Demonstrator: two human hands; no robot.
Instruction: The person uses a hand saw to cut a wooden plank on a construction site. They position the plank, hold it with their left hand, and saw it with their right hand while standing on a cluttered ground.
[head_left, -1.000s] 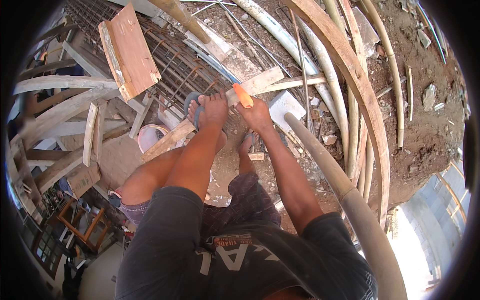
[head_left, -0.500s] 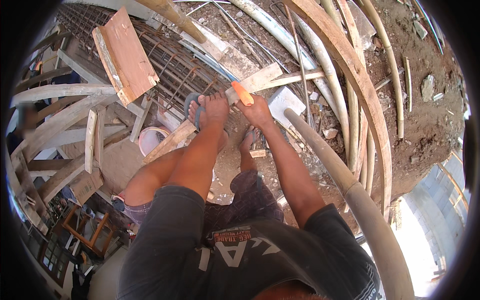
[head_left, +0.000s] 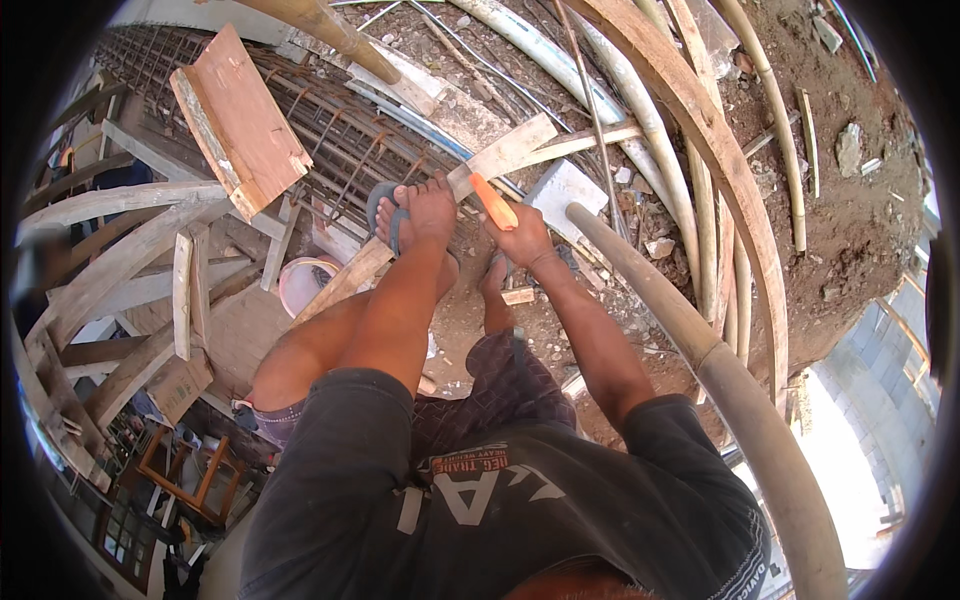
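Head view: at the far left, grey-brown beams [head_left: 120, 198] cross one another, with a cardboard box [head_left: 178, 388] below them and an orange-brown wooden frame [head_left: 172, 490] lower still. To the right of the beams, a piece of plywood [head_left: 245, 115] edged with a rough strip of wood sits tilted near a long cage of rusty steel bars [head_left: 335, 130]. Just below the cage is a pinkish-white bucket [head_left: 285, 290], beside the lower left end of a narrow board [head_left: 515, 145]. This board runs slantwise up to the right, under the person's hands. A foot in a grey sandal [head_left: 392, 235] is up against the board, and the left hand [head_left: 432, 212] lies right next to it, fingers on the wood; whether they clamp it I cannot tell. A little to the right, the right hand [head_left: 522, 242] is closed around the orange handle [head_left: 493, 203] of a tool, which slants over the board; its working end cannot be made out. Beyond that hand lies a pale square block [head_left: 567, 195], with a thick round pole [head_left: 690, 330] passing down to the lower right. Further right come pale pipes [head_left: 580, 80], a heavy timber [head_left: 690, 100] and loose brown soil [head_left: 850, 220].
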